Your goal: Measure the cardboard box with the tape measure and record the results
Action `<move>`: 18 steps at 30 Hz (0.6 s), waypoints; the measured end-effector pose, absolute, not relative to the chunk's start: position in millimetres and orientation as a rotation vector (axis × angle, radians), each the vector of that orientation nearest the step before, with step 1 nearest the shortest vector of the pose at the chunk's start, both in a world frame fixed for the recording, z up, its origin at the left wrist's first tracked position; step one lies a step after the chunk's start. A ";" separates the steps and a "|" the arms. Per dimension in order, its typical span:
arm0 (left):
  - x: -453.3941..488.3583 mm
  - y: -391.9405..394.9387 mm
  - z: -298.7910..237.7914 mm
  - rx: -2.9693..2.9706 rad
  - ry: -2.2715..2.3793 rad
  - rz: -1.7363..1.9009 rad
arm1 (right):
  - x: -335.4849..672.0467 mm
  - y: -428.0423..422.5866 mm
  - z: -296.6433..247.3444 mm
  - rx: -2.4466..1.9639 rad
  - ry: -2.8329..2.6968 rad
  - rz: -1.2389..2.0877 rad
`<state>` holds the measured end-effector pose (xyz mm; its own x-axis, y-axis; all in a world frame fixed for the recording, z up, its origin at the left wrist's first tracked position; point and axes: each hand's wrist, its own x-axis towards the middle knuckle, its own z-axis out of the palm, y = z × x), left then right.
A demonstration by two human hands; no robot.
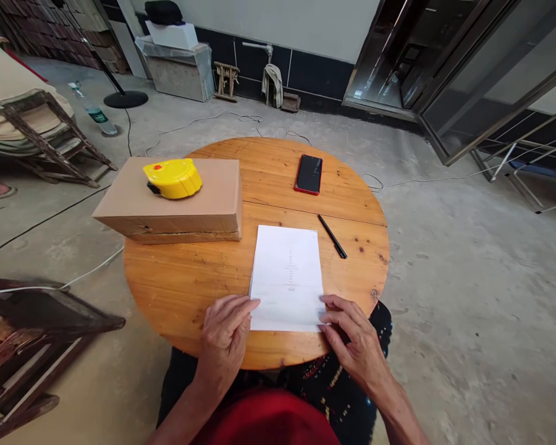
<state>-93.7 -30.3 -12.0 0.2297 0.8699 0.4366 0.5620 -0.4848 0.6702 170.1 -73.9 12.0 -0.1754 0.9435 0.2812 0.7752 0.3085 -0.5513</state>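
Observation:
A thin stack of white paper sheets (287,259) lies near the front of the round wooden table (189,278), with small printed lines on the top sheet. My left hand (227,334) rests at the lower left edge of the stack, its index finger stretched onto the paper and its thumb bent below. At the lower right edge is my right hand (352,334), fingers apart, their tips touching the paper's side. Neither hand lifts the sheets. To the right of the stack lies a black pen (332,236), aslant on the wood.
A closed cardboard box (204,207) at the table's left carries a yellow tape measure (176,179). Towards the back right lies a phone with a red case (309,173). A wooden chair (50,136), a water bottle (92,110) and cables are on the concrete floor.

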 end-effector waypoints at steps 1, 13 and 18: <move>-93.5 -30.3 -12.2 2.139 1.326 1.137 | 170.4 -73.8 11.6 -1.520 -2.001 0.383; -91.8 -31.3 -12.7 2.172 1.369 1.173 | 175.3 -79.0 12.6 -1.515 -1.999 0.389; -91.8 -30.8 -10.8 2.184 1.360 1.187 | 176.3 -80.8 14.3 -1.544 -1.988 0.414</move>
